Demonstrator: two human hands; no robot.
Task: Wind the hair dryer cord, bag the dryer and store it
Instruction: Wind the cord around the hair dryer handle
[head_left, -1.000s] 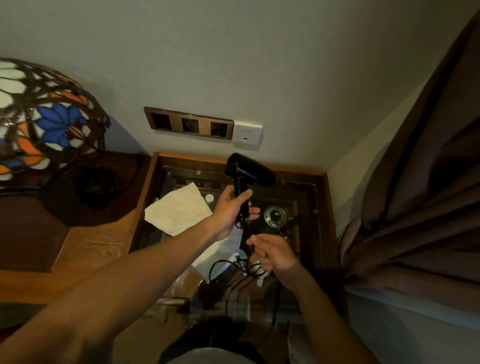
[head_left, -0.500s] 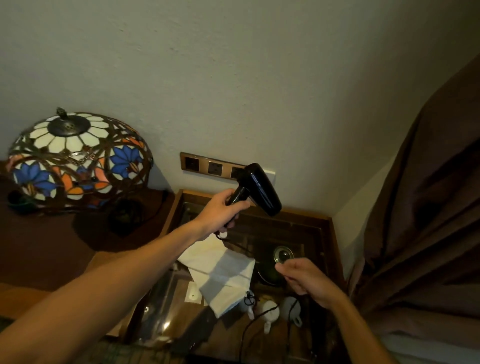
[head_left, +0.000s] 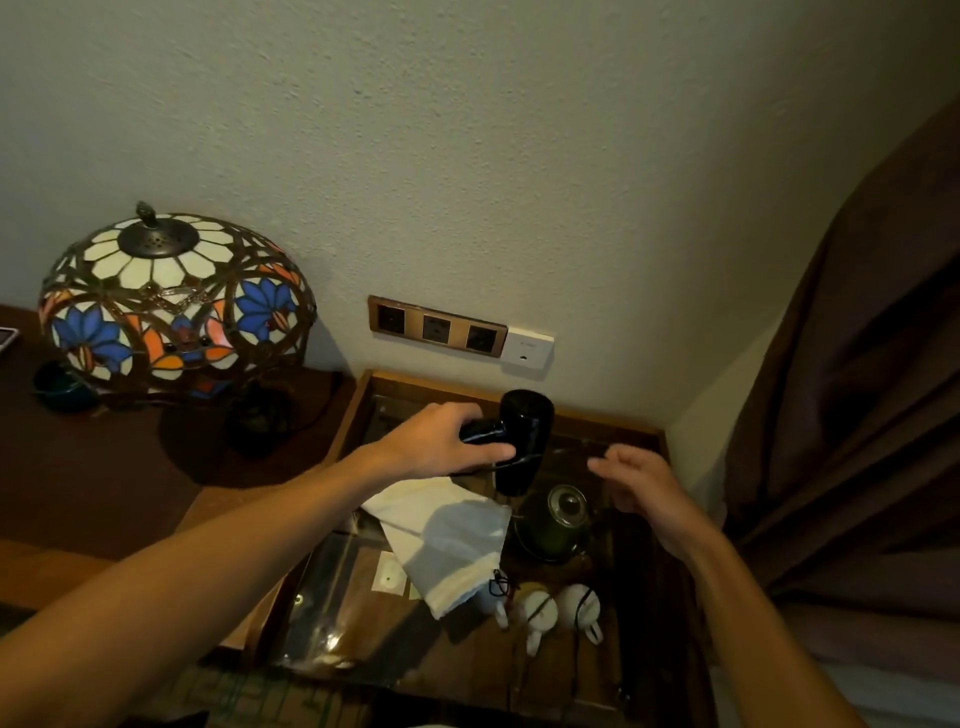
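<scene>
Plain pale wall fills the back, with a row of sockets (head_left: 437, 328) low down; below it sits a glass-topped table (head_left: 613, 670) with a wooden rim, and a coloured glass lamp (head_left: 176, 301) stands on the dark shelf to the side.

Just over the far end of the table, the left hand (head_left: 441, 441) is wrapped tight around the handle of the black hair dryer (head_left: 522, 441); the dryer's fat barrel hangs down past the fingers. The right hand (head_left: 644, 488) is close beside it, half curled; a thin line seems to run toward its fingertips, but I cannot tell if it pinches the cord (head_left: 576, 623). Lower down, the cord drops across the glass.

A white cloth bag (head_left: 447, 540) lies flat on the glass, just under the dryer, touching nothing held.

The dryer looks hard, smooth and a bit heavy at the barrel end, so the handle is the best place to hold it; shiny plastic could slip. The cord is thin and floppy and will want to spring loose, so pinch it near the dryer and loop it slowly. The bag is soft and light; hold its open edge. Small white cups (head_left: 576, 608) and a glass-lidded pot (head_left: 558, 525) under the glass look breakable, so keep the dryer from banging down.
</scene>
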